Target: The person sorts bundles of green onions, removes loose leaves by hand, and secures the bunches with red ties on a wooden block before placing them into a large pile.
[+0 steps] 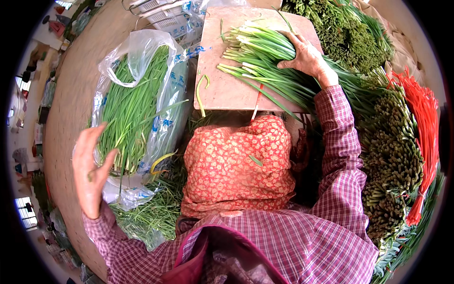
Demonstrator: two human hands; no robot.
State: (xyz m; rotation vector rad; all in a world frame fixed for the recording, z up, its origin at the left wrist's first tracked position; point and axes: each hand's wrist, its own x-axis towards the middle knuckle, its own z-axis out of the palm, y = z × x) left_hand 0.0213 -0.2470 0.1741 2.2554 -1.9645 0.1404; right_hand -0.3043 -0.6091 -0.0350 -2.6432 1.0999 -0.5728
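Note:
My right hand (305,58) rests with spread fingers on a loose heap of garlic chives (262,49), pale cut ends to the left. The heap lies on a low, pinkish board (212,85) in front of my knees, its leaves trailing off to the right. A red tie strip (258,99) hangs over the board's near edge, partly under the chives. My left hand (90,167) is raised at the left, thumb and fingers apart, holding nothing. Beside it a clear plastic bag (173,96) with blue print stands open, filled with long green chives (134,106).
White plastic crates (163,17) stand beyond the bag. Bundled green stalks (386,142) are stacked along my right, with a hank of red tie strips (424,135) on them. More bundles (340,32) sit at the far right. Loose trimmings (156,209) cover the floor at my left.

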